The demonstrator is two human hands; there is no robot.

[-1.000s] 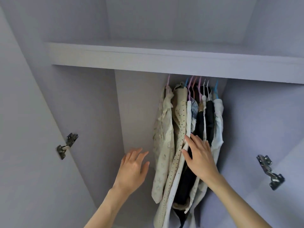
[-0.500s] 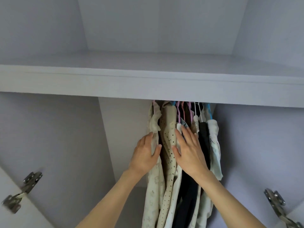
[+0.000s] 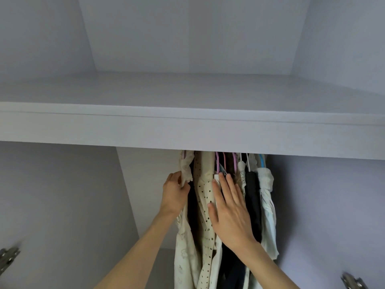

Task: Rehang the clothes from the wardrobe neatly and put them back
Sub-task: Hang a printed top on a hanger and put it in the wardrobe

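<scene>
Bunched garments on pastel hangers (image 3: 226,163) hang under the white shelf (image 3: 187,130) at six o'clock; left hand (image 3: 174,195) pinches the cream lace blouse (image 3: 185,236) — right hand (image 3: 229,211) lies flat, fingers straight, on the polka-dot beige dress (image 3: 205,197); taking-out begins — next, likely unhook one hanger.

Soft, dim daylight is washing the wardrobe evenly — no glare; the shelf (image 3: 187,130) is bowing at wide-angle edges, the hinge (image 3: 8,258) is blurring.

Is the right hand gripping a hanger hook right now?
No. The right hand lies flat with straight fingers against the hanging clothes, below the hanger hooks.
</scene>
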